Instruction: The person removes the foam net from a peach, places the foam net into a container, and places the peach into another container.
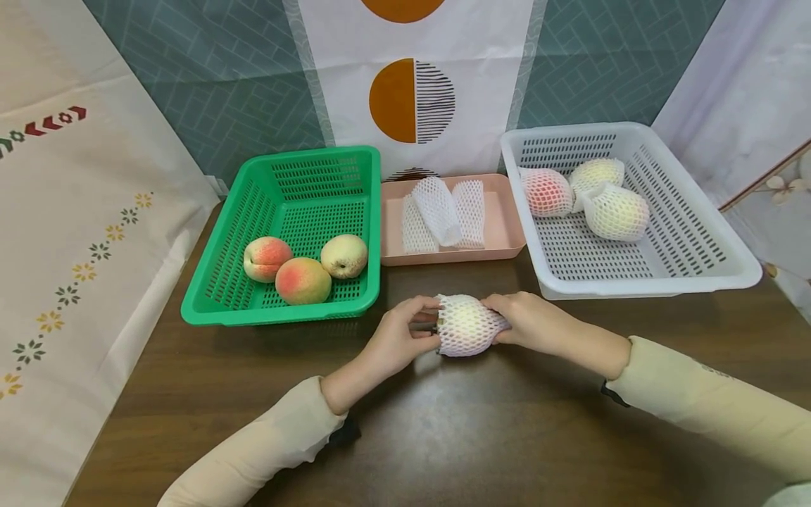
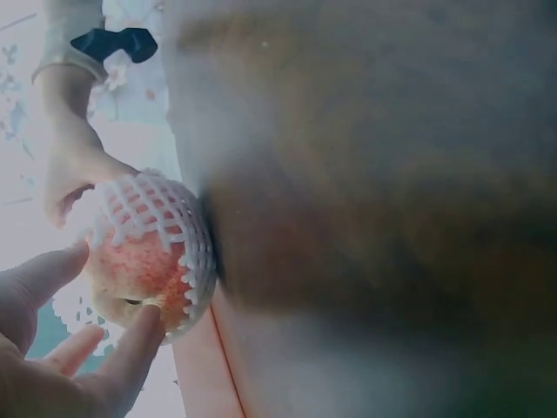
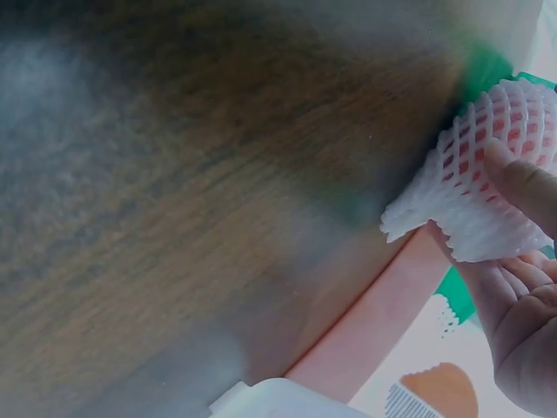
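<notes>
A peach in a white foam net [image 1: 467, 325] is between the two hands over the brown table. My left hand [image 1: 398, 335] touches its open end; in the left wrist view the fingers of the left hand [image 2: 83, 357] are spread at the bare end of the peach [image 2: 139, 266]. From the right, my right hand [image 1: 532, 322] pinches the gathered end of the net. In the right wrist view, the thumb and fingers of the right hand [image 3: 522, 287] hold the netted peach [image 3: 496, 165] from both sides.
On the left a green basket [image 1: 218, 315] holds several bare peaches. A pink tray [image 1: 500, 211] with several foam nets stands at the back middle. The white basket [image 1: 652, 285] on the right holds several netted peaches.
</notes>
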Tool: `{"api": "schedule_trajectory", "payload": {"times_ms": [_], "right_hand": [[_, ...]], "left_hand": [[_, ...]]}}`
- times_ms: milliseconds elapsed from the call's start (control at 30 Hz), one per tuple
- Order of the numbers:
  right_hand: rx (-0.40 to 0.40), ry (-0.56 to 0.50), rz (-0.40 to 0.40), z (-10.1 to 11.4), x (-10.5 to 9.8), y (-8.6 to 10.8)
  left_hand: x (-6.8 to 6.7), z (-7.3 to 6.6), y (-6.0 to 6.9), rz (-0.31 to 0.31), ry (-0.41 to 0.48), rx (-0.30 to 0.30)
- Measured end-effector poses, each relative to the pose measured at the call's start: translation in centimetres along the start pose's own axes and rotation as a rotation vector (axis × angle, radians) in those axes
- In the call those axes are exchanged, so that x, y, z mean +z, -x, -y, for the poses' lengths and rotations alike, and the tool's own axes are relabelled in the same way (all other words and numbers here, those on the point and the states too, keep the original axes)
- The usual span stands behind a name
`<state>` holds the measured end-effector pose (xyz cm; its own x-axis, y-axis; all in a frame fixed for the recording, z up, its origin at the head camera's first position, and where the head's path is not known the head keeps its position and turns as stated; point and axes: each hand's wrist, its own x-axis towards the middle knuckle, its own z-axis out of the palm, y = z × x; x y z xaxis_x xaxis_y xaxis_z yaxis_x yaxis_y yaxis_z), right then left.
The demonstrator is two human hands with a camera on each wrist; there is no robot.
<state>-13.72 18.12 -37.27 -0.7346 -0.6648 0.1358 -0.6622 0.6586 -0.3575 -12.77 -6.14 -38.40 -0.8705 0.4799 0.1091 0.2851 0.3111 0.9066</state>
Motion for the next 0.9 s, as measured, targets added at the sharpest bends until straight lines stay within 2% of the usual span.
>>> {"api": "schedule_trajectory", "payload": {"times_ms": [367,467,700,900], "right_hand": [[-0.028,-0.091,-0.028,-0.5,0.5,-0.1],[-0.033,-0.101,-0.037,-0.6,0.6,-0.1],[-0.032,-0.1,-0.051,-0.7,0.9,-0.4],[-0.044,-0.1,-0.065,-0.7,1.2,-0.4]], "left_hand": [[0.4,-0.2,-0.4,0.016,-0.011,-0.018],[0.4,-0.2,-0.4,0.025,-0.055,-0.008],[0.5,-0.3,-0.8,0.019,-0.24,0.039],[0.5,-0.2,-1.3,0.041,-0.287,0.032]]}}
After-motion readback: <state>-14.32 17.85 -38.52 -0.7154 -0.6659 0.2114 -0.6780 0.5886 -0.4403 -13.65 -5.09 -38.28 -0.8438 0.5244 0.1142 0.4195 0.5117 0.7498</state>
